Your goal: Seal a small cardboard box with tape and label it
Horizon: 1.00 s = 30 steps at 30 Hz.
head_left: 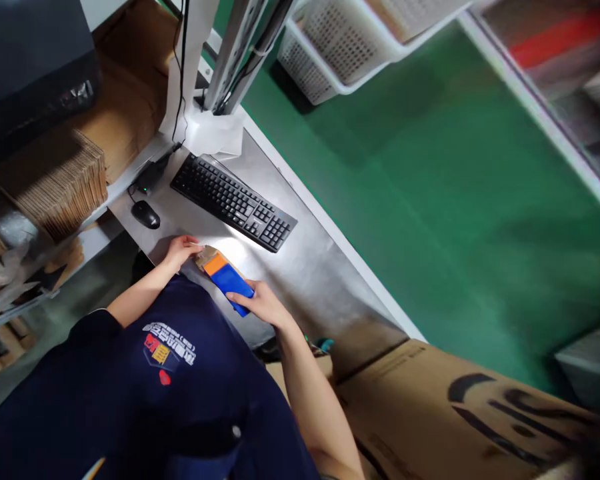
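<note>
A small blue and orange box [226,279] is held low over the near edge of the metal table [325,293], close to my body. My right hand [263,303] grips its blue end, thumb on top. Around the upper left end, past the orange band, is a brownish piece [206,255], perhaps a flap or wrapping; I cannot tell which. My left hand [183,251] pinches the tip of that piece between thumb and fingers. Beyond the box lies a black keyboard [235,203], and a black mouse [145,215] sits to the left of it.
Flat cardboard pieces [55,183] stand packed on a shelf at the left, below a dark machine [35,73]. A large cardboard box [430,400] is at the lower right. White baskets [330,47] are beyond the table, above green floor [420,180]. A metal post [245,53] rises behind the keyboard.
</note>
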Tool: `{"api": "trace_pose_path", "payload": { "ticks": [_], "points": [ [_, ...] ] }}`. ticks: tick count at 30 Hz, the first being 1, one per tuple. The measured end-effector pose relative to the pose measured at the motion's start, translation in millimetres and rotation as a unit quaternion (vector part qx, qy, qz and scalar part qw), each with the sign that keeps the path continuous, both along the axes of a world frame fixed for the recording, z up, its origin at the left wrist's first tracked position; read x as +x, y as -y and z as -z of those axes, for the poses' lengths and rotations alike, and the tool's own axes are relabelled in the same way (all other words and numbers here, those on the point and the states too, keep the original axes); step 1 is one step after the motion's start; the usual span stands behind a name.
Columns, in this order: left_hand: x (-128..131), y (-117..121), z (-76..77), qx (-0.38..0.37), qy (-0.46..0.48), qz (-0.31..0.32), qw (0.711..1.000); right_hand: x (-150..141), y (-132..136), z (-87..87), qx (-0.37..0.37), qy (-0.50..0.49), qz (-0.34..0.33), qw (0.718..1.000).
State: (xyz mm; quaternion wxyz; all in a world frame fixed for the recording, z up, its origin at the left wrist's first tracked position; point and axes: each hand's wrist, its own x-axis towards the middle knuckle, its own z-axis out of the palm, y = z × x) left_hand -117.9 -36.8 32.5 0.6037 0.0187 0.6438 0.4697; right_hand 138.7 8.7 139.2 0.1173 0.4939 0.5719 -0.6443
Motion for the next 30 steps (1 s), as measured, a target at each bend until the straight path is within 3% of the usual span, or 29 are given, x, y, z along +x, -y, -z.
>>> {"api": "trace_pose_path", "payload": {
  "ticks": [7, 13, 16, 19, 24, 30],
  "points": [
    [11, 8, 4.0, -0.011, 0.052, -0.032, 0.998, -3, -2, -10.5, 0.011, 0.086, -0.014, 0.996],
    [12, 2, -1.3, -0.007, 0.039, -0.040, 0.998, 1, 0, -9.7, 0.033, 0.087, -0.026, 0.995],
    [12, 1, -3.3, -0.002, 0.007, 0.001, 1.000, 3, -1, -7.0, 0.020, 0.080, -0.019, 0.996],
    [10, 3, -4.8, 0.019, -0.092, 0.053, 0.994, 4, -1, -4.6, 0.001, 0.068, -0.018, 0.998],
    [-1, 11, -2.0, 0.011, -0.261, 0.063, 0.963, 5, -3, -6.6, 0.035, 0.088, -0.033, 0.995],
    [-4, 23, 19.8, -0.006, -0.247, 0.149, 0.958, 14, -9, -6.6, 0.024, 0.063, -0.050, 0.996]
  ]
}}
